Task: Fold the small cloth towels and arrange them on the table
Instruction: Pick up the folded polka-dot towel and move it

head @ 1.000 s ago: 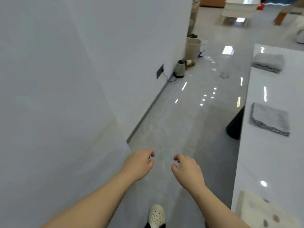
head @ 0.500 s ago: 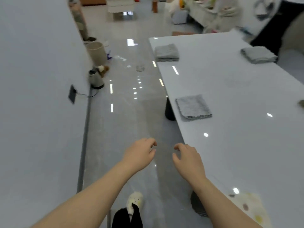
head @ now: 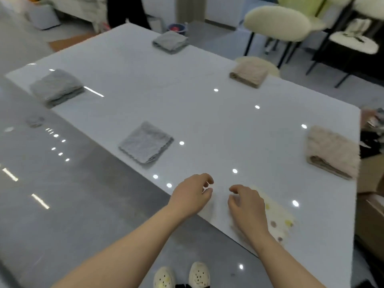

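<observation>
Folded towels lie spread over the white table [head: 207, 113]: a grey one [head: 146, 143] near the left edge, a thicker grey one [head: 57, 88] at the far left corner, a third grey one [head: 170, 41] at the far end, a beige one [head: 248, 74] on the far right side and another beige one [head: 332, 151] at the right edge. A cream dotted cloth [head: 278, 217] lies flat at the near edge. My left hand [head: 192, 194] and my right hand [head: 247, 206] hover over that edge with loosely curled fingers, holding nothing. The right hand partly covers the dotted cloth.
Glossy grey floor [head: 62, 194] runs along the table's left side, and my white shoes [head: 180, 276] stand below the near edge. Cream padded chairs [head: 278, 23] stand beyond the far right side. A cardboard box [head: 372, 215] sits past the right edge.
My view has swung right from the wall and floor onto the table. Both hands now hang over the table's near edge, above the dotted cloth, still empty.
</observation>
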### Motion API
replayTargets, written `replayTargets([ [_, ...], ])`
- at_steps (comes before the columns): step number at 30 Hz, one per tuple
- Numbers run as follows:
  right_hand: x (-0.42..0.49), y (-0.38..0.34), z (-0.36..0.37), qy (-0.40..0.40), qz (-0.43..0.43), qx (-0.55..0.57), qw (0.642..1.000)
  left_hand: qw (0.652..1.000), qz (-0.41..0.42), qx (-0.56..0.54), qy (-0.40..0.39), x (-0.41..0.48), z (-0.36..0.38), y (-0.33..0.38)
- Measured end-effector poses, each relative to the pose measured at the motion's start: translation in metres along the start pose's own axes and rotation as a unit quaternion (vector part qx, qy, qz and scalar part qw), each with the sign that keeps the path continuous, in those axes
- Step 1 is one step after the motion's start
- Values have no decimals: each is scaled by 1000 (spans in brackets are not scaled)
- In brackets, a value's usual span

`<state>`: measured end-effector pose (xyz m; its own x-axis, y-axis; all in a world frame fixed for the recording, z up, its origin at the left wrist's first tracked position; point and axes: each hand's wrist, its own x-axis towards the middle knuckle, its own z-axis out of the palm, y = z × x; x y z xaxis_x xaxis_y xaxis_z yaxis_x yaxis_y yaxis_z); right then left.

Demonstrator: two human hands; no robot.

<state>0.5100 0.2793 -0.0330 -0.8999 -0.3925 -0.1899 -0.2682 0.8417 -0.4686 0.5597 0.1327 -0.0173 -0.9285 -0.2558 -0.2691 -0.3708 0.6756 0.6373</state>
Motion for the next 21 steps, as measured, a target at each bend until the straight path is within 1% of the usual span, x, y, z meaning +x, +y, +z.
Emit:
replayTargets([
  [4,-16,31,-7,56,44,26,997,998,17,-3,-65,5,34,31],
  [6,-22,45,-13,93,63,37,993,997,10,-10,-78,8,47,41],
  [8,-25,61,-18,123,106,16,987,996,2,-26,-88,11,56,51],
  [10,-30,76,-22,117,175,-21,977,994,-2,-39,-105,11,65,61],
  [12,-36,85,-21,94,218,-30,971,992,-9,-47,-120,10,71,66],
  [14,-40,87,-19,80,219,-20,972,991,-8,-35,-132,12,75,68],
  [17,-39,83,-16,69,191,19,979,988,-24,-38,-148,14,74,64],
  [21,-32,70,-11,66,155,67,983,989,-42,-54,-129,17,58,47],
])
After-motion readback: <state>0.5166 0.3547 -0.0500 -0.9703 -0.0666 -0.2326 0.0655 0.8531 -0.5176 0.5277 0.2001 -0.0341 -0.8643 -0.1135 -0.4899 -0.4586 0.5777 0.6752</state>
